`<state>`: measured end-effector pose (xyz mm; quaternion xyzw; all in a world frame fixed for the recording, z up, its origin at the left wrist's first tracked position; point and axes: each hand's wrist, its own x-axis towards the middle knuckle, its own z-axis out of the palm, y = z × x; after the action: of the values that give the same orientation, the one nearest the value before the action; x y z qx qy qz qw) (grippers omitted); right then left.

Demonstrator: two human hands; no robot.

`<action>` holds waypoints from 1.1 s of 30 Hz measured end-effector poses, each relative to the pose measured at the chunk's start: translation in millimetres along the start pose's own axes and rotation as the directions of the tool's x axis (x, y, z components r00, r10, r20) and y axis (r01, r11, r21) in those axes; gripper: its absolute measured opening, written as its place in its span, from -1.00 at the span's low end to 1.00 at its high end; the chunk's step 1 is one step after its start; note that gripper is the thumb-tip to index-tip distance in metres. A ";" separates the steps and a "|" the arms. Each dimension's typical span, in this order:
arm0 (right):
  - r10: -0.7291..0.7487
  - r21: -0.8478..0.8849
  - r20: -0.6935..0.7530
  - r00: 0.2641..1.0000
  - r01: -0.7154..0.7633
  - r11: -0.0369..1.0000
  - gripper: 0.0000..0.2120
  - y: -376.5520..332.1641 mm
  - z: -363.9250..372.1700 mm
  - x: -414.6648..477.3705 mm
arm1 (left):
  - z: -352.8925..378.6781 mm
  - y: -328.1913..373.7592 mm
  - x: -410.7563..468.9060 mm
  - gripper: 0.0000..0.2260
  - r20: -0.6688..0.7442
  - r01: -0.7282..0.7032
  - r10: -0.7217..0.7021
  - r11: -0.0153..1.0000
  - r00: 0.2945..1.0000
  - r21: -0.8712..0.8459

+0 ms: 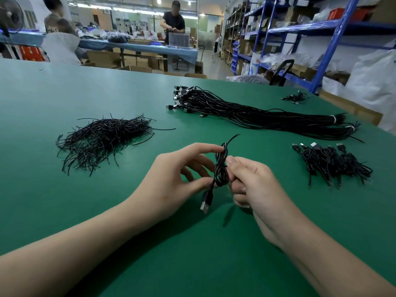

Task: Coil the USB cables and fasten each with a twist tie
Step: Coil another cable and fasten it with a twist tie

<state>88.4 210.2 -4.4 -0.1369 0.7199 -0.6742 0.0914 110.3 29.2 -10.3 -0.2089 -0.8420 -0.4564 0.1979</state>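
Observation:
A coiled black USB cable (220,174) hangs upright between my hands above the green table (64,200). Its USB plug (206,203) dangles at the bottom. A black twist tie (230,140) is wound around the coil's middle, and its free end sticks up and to the right. My left hand (177,179) pinches the top of the coil with the index finger and the lower part with the thumb. My right hand (252,183) grips the coil from the right at the tie.
A heap of loose black twist ties (102,140) lies at the left. A long bundle of uncoiled cables (257,114) lies behind. Several tied coils (330,161) are piled at the right. More cables (295,97) lie at the far right edge. Blue shelves and people stand beyond the table.

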 end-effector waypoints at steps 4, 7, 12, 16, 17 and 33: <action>-0.020 -0.014 0.070 0.997 0.021 1.000 -0.61 0.2 3.4 -1.6 | -0.8 5.1 1.0 -0.70 -0.098 -0.119 0.140 0.973 0.985 0.198; -0.175 -0.207 0.012 0.985 0.173 0.963 -0.57 0.9 5.6 -1.3 | -1.7 2.6 1.8 -0.74 -0.134 -0.066 0.089 0.983 0.987 0.171; -0.408 -0.461 0.015 0.913 0.369 0.807 -0.60 -3.1 5.6 -6.0 | -0.4 0.4 3.2 -0.97 -0.115 -0.052 0.064 0.993 0.991 0.109; -0.547 -0.510 0.015 0.837 0.477 0.716 -0.60 -4.0 4.4 -7.9 | 1.5 4.1 2.5 -0.84 -0.001 0.172 -0.174 0.971 0.985 -0.169; -0.570 -0.516 0.023 0.821 0.498 0.696 -0.59 -3.5 3.2 -8.1 | 1.8 6.4 2.3 -0.78 0.033 0.194 -0.192 0.957 0.981 -0.218; -0.235 -0.230 -0.103 0.966 0.207 0.951 -0.59 2.4 -3.4 3.6 | 3.0 0.0 0.1 -0.64 -0.070 0.037 -0.037 0.999 0.997 -0.008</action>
<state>83.7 212.3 -6.4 -0.1822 0.7738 -0.6048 -0.0471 109.8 31.8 -11.7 -0.1778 -0.8366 -0.4700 0.2180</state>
